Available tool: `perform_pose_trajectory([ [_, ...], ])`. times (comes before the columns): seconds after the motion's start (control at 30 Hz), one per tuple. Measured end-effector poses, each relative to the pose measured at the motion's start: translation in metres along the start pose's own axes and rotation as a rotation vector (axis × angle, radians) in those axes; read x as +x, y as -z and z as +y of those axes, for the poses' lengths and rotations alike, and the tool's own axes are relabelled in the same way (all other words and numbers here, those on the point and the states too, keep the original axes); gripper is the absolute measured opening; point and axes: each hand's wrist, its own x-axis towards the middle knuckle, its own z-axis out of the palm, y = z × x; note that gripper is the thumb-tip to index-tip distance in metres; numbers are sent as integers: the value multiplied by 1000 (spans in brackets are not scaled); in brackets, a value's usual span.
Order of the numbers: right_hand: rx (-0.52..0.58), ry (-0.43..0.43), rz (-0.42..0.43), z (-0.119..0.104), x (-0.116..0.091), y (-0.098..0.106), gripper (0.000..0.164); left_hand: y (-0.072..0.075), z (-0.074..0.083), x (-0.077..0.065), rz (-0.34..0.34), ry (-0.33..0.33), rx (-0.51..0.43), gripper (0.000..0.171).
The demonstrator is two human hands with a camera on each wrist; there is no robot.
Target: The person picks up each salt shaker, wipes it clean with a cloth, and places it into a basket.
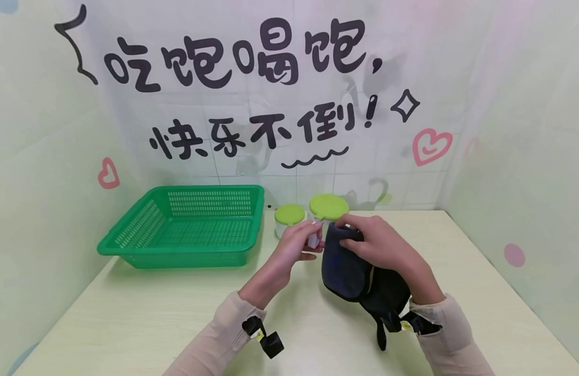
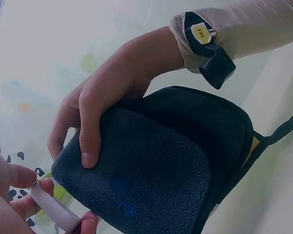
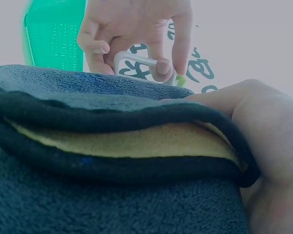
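Note:
My right hand [image 1: 376, 243] grips the upper edge of a dark blue fleece piece [image 1: 346, 266], folded, with black edging and a loop. Its thumb lies on one face in the left wrist view. In the right wrist view, a tan lining [image 3: 127, 140] shows between its two layers. Just left of the cloth, my left hand [image 1: 299, 245] pinches a white loop-shaped handle [image 2: 56, 207] between thumb and fingers. Whether this handle belongs to a container cannot be told. The larger green-lidded white container [image 1: 329, 207] stands right behind the hands, its body mostly hidden.
A green plastic basket [image 1: 181, 257] stands at the left of the pale table [image 1: 143, 313]. A smaller green-lidded container [image 1: 289, 214] sits beside the larger one. Printed sheets [image 1: 252, 99] wall in the back and sides.

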Motion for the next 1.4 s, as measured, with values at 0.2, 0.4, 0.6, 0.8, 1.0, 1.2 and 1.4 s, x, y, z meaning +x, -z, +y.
perform_pose_trajectory([
  [0.2,-4,-12,-82,2,1,-2,23,0,2,-2,-4,-6,-1,30],
  [0.4,-15,-24,-174,3,2,-3,21,0,4,-4,0,-9,0,32],
  [0.6,-18,-22,-177,3,2,-4,21,1,5,-6,0,-13,1,31],
  [0.8,-21,-5,-85,0,1,-3,22,1,5,-5,5,-11,-7,32],
  [1.0,-5,7,5,-2,-1,-1,22,1,4,-5,-4,-3,-2,33],
  [1.2,17,-8,36,-4,-1,-2,19,1,3,-4,-3,-8,0,33],
  [1.4,31,-10,23,-2,0,-3,19,1,2,-4,-1,-8,-1,32],
])
